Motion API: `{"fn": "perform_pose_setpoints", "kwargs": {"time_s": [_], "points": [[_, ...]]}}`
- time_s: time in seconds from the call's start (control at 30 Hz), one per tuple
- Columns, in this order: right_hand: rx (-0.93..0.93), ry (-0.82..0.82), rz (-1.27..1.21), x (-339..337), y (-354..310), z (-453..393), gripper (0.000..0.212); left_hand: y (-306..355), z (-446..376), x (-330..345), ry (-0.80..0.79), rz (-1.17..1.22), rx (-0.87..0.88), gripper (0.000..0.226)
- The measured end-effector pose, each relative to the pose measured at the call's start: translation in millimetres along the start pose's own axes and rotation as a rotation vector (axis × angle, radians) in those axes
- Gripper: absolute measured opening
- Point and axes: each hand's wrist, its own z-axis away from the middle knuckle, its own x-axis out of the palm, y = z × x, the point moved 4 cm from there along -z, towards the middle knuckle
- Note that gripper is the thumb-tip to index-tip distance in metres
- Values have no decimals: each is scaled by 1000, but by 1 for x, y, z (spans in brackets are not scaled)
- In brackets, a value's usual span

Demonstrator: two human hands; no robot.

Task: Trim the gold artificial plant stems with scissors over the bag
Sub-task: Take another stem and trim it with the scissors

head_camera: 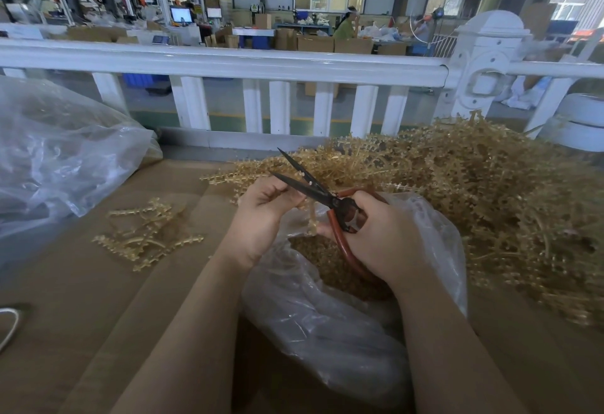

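Over the open plastic bag on our brown table, our left hand pinches a gold stem that hangs down toward the bag's mouth. Our right hand grips the red-handled scissors, fingers curled through the loops, the dark blades spread apart and pointing up-left above the left hand's fingertips. Gold trimmings fill the bag. To the right lies a big heap of stems; a small bunch of stems lies to the left, near a second clear bag.
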Motion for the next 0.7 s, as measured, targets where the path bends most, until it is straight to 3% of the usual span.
{"fn": "perform_pose_setpoints", "kwargs": {"time_s": [0.23,0.37,0.5,0.7], "points": [[-24,17,-10,0,0,0,52,-1,-1,0,-16,35,-20,25],[-47,27,20,-2,-3,1,38,-6,-2,-1,70,29,-33,23],[-49,6,28,-2,-4,1,44,-8,-1,-4,165,19,8,16],[-25,2,74,0,0,0,36,-8,-2,-8,180,-30,27,20]]}}
